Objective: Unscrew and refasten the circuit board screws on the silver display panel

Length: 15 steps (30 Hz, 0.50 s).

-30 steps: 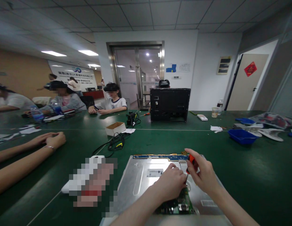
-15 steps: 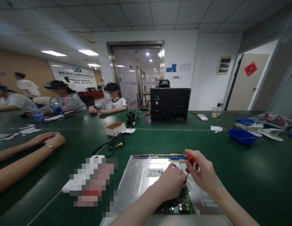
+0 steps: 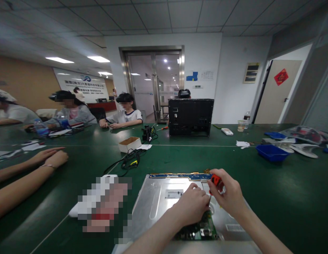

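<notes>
Silver rectangular metal panel (image 3: pixel 156 203), just one, lies flat on the green tabletop (image 3: pixel 291 204) directly before me; along its far edge runs one narrow blue circuit strip (image 3: pixel 177 176), nearer me sits one green circuit board (image 3: pixel 209 227), and above them stands one red-and-black-handled screwdriver (image 3: pixel 216 180) with a thin shaft. My left hand (image 3: pixel 192 204) reaches in low over the panel, palm down, fingers curled nearly closed beside the shaft; whether they grip anything, I cannot tell. My right hand (image 3: pixel 229 194) comes in from the right, thumb and fingers pinched round the screwdriver's handle, its shaft slanting down to my left fingertips. Around me, from the left, are a co-worker's two hands (image 3: pixel 56 158), resting together, a pixelated white object (image 3: pixel 97 197), one open cardboard box (image 3: pixel 132 145), one tangle of black cable (image 3: pixel 124 163), one upright black casing (image 3: pixel 190 116), one small white device (image 3: pixel 227 131) and one blue plastic tray (image 3: pixel 272 155). My left hand and forearm cover part of the green board and block my view of the screwdriver's tip.
</notes>
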Each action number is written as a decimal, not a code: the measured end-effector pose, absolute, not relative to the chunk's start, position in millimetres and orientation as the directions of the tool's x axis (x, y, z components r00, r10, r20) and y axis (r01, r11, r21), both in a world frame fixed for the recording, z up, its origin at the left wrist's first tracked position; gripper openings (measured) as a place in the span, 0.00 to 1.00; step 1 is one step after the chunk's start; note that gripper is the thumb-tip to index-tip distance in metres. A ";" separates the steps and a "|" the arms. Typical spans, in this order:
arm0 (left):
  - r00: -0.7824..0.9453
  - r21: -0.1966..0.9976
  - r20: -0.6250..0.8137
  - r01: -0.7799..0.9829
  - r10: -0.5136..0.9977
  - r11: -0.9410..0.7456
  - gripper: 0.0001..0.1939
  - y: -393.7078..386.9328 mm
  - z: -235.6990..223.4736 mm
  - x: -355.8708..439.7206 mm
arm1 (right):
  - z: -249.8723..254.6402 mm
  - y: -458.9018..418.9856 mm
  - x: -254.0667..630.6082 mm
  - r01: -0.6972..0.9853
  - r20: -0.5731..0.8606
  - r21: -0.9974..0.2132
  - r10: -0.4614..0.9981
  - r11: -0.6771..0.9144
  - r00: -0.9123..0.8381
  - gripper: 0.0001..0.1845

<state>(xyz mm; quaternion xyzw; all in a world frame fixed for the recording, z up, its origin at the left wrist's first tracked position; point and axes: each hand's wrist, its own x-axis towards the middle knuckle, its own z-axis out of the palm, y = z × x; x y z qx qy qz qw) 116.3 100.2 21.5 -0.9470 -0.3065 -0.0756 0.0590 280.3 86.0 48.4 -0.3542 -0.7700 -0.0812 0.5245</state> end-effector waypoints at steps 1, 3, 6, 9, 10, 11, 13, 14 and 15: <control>0.801 -0.066 0.179 0.589 0.571 -0.805 0.07 99.9 21.7 116.2 | 48.1 86.1 280.5 0.636 0.865 -0.245 0.462 0.732 -0.198 0.05; 0.799 -0.067 0.183 0.591 0.573 -0.804 0.07 99.0 22.1 116.0 | 47.7 86.5 280.8 0.651 0.865 -0.239 0.462 0.720 -0.194 0.05; 0.796 -0.071 0.190 0.595 0.574 -0.801 0.07 98.3 22.2 116.0 | 46.9 87.5 281.4 0.676 0.874 -0.212 0.446 0.705 -0.191 0.07; 0.799 -0.073 0.188 0.591 0.571 -0.803 0.07 98.7 21.4 116.3 | 45.3 88.8 281.9 0.700 0.877 -0.191 0.439 0.689 -0.193 0.11; 0.800 -0.073 0.187 0.590 0.570 -0.804 0.07 98.9 21.0 116.4 | 44.6 89.1 282.0 0.706 0.875 -0.190 0.443 0.683 -0.193 0.12; 0.800 -0.073 0.188 0.589 0.569 -0.805 0.07 99.1 20.6 116.4 | 44.0 89.3 282.1 0.710 0.872 -0.192 0.450 0.677 -0.194 0.12; 0.799 -0.072 0.192 0.591 0.570 -0.804 0.07 99.4 19.9 116.5 | 43.5 89.0 282.0 0.710 0.866 -0.198 0.460 0.676 -0.195 0.13; 0.798 -0.072 0.195 0.592 0.570 -0.803 0.07 99.5 19.5 116.5 | 43.6 88.5 282.0 0.706 0.865 -0.202 0.462 0.678 -0.196 0.13; 0.797 -0.073 0.198 0.592 0.570 -0.803 0.07 99.6 19.3 116.4 | 44.1 87.7 281.9 0.700 0.863 -0.208 0.465 0.683 -0.196 0.13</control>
